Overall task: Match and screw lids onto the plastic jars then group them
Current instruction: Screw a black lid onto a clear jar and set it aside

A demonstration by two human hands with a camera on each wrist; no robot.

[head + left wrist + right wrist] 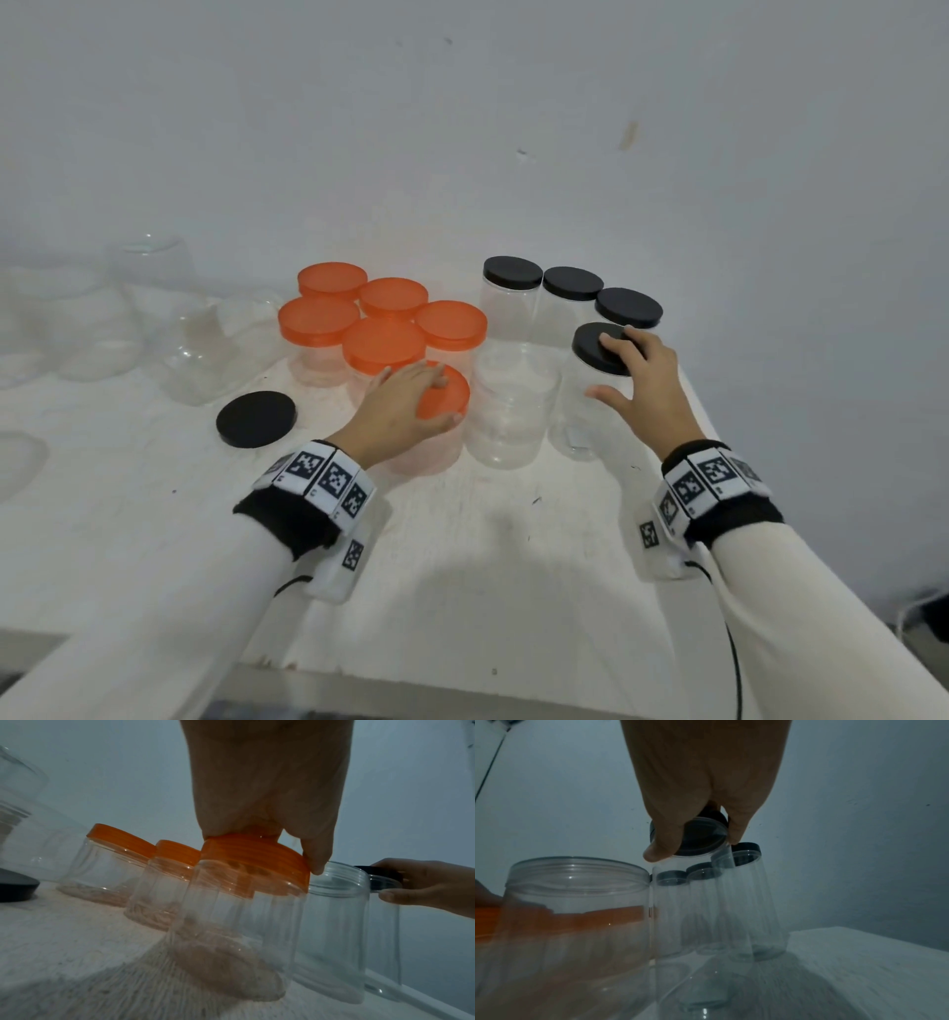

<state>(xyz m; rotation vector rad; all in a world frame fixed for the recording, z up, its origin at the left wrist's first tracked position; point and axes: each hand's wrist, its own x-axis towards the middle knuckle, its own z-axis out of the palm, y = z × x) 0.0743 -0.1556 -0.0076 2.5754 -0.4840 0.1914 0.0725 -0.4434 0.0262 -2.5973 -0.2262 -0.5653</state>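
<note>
My left hand [445,402] grips the orange lid [459,393] of a short clear jar [231,933] from above, its thumb over the lid's rim. At the right, my right hand [603,366] holds the black lid [588,344] sitting on a tall clear jar [575,421], fingers on top and thumb at the side. Between the two stands a wide open jar [513,406] with no lid. A loose black lid [255,419] lies flat on the table, left of my left hand. In the right wrist view thumb and finger pinch the black lid [700,839].
Several orange-lidded jars [382,344] stand grouped behind my left hand. Three tall black-lidded jars [572,285] line the back right by the wall. Clear containers [200,349] crowd the far left. The table's right edge [719,437] runs just beside my right hand.
</note>
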